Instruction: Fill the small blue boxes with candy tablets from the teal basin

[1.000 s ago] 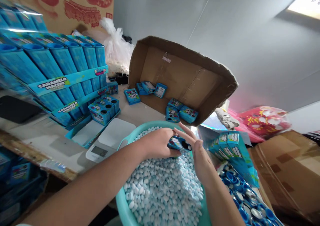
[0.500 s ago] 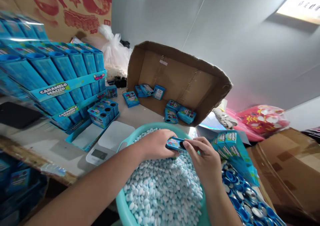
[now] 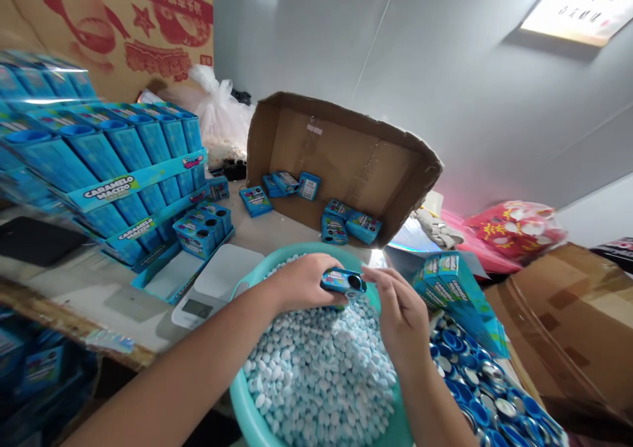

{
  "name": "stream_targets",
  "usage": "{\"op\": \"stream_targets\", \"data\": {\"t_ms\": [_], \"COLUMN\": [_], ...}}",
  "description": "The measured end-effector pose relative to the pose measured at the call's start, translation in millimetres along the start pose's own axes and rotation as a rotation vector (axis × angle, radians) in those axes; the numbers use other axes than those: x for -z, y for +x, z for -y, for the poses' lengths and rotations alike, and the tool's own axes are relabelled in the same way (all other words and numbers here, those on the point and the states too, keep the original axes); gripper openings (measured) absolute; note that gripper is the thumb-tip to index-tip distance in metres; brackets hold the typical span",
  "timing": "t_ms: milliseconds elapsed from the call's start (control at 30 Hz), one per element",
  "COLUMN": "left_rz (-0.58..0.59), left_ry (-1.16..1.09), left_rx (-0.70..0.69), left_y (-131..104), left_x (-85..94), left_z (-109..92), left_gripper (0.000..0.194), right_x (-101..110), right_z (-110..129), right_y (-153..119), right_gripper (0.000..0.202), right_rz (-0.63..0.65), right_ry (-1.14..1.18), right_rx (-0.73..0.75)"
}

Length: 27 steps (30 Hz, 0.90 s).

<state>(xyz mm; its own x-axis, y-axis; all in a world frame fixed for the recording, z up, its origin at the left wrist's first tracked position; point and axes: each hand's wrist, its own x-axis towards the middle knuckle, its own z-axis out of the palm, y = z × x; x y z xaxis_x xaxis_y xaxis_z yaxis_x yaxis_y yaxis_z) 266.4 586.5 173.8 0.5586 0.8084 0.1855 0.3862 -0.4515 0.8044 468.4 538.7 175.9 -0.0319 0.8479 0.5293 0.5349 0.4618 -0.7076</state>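
Observation:
My left hand [image 3: 304, 281] is wrapped round a small blue candy box [image 3: 338, 278], held tilted above the basin. A dark round hole shows at the right end of the box's printed top. My right hand [image 3: 401, 312] is just right of the box, its fingers stretched toward that end. Whether a fingertip touches the box edge, I cannot tell. Below both hands, a turquoise basin [image 3: 241, 394] holds a heap of pale blue and white candies [image 3: 321, 374].
A white digital scale [image 3: 225, 270] stands left of the basin, beside a blue tray of small boxes [image 3: 200, 231]. Tall display packs [image 3: 106, 160] rise at the left. Behind is a tipped carton [image 3: 346, 150] with several candy boxes. Blue-rimmed round pieces [image 3: 487, 384] are piled at the right.
My right fingers have come off the dark hole and now point past the box's end. The box has shifted slightly left in view, still in my left hand.

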Motion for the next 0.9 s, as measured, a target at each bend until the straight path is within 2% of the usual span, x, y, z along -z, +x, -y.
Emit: {"op": "stream_targets", "data": {"t_ms": [67,100,167,200,267,333,433,500,567,700,900], "left_rz": [-0.005,-0.002,0.002,0.0,-0.005,-0.007,-0.004,-0.001,0.001,-0.004,-0.019], "left_ry": [-0.007,-0.016,-0.038,-0.045,-0.041,-0.019,0.006,0.011,0.013,0.019,0.001], "left_rx": [0.018,0.025,0.034,0.034,0.025,0.01,0.002,0.014,0.021,0.031,0.003], "left_y": [0,0,-1,-1,-1,-1,-2,-3,-3,-3,-2], "left_x": [0.4,0.6,0.9,0.9,0.9,0.9,1.3,1.7,1.9,1.8,0.8], "left_z": [1,2,3,3,3,1,-2,-4,-5,-5,-2], "left_gripper": [0.04,0.042,0.047,0.051,0.052,0.044,0.037,0.037,0.036,0.038,0.041], "right_x": [9,13,21,22,19,10,-6,-13,-15,-16,-20], "right_z": [11,15,20,20,17,13,14,22,32,43,35], "right_y": [-13,-21,-39,-49,-65,-77,-80,-75,-68,-58,-59], "right_gripper": [0.023,0.019,0.013,0.024,0.068,0.099,0.11,0.107,0.093,0.051,0.008], "right_rz": [-0.003,0.059,0.321,0.491,0.763,0.888,0.902,0.873,0.841,0.837,0.794], "right_ry": [-0.038,-0.067,-0.125,-0.164,-0.249,-0.338,-0.416,-0.397,-0.346,-0.311,-0.314], "right_rx": [0.057,0.081,0.069,0.03,-0.027,-0.033,-0.06,-0.112,-0.17,-0.227,-0.144]}}
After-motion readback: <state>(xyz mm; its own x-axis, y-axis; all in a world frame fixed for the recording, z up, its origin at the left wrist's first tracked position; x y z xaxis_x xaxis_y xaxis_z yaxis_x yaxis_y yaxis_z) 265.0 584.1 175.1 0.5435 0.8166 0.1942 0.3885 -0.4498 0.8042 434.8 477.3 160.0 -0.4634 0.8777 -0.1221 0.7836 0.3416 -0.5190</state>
